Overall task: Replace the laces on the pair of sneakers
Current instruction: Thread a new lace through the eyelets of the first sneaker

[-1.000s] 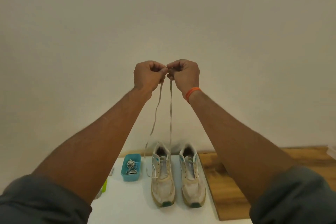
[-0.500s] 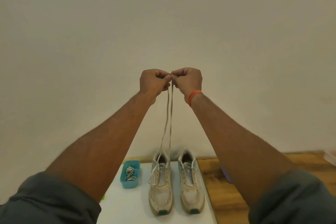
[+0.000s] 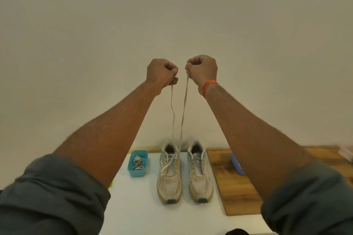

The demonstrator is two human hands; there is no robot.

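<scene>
Both hands high above the sneakers, each pinching a lace end, slightly apart.

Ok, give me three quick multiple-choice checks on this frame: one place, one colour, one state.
1. The small teal plastic tray of spare laces sits:
A. left of the sneakers
B. on the wooden board
C. between the sneakers

2. The wristband is:
A. green
B. orange
C. black

3. The lace from the left white sneaker is:
A. coiled in the tray
B. held up by both hands
C. tied in a bow

A: it stands beside the left sneaker. B: orange at the right wrist. B: left hand and right hand each pinch an end.
</scene>
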